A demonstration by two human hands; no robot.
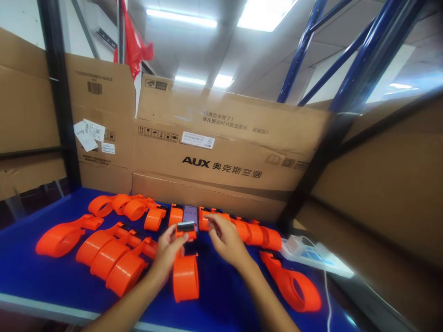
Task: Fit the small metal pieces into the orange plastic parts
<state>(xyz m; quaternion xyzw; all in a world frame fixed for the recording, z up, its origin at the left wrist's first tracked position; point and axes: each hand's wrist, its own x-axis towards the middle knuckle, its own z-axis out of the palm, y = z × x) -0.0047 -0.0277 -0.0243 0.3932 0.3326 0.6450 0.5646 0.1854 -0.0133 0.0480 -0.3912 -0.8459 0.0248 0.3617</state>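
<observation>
Lower left of frame: orange strap units (114,258) crowded, touching; little room there. Lower centre: left hand (169,251) pinching the dark clip (186,227) atop an orange unit (186,272) upright on the blue bench (41,276). Right hand (224,240) half-curled just beside, apparently holding nothing. Recommended: steady base, squared clip. Lower right: lone unit (294,286), white power strip (311,253) near bench edge.

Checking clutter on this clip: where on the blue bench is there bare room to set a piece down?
Bare blue table shows at the front left, before the orange holders, and at the front between the held holder and the lone right holder. Crowded: the back row and around both hands.
</observation>
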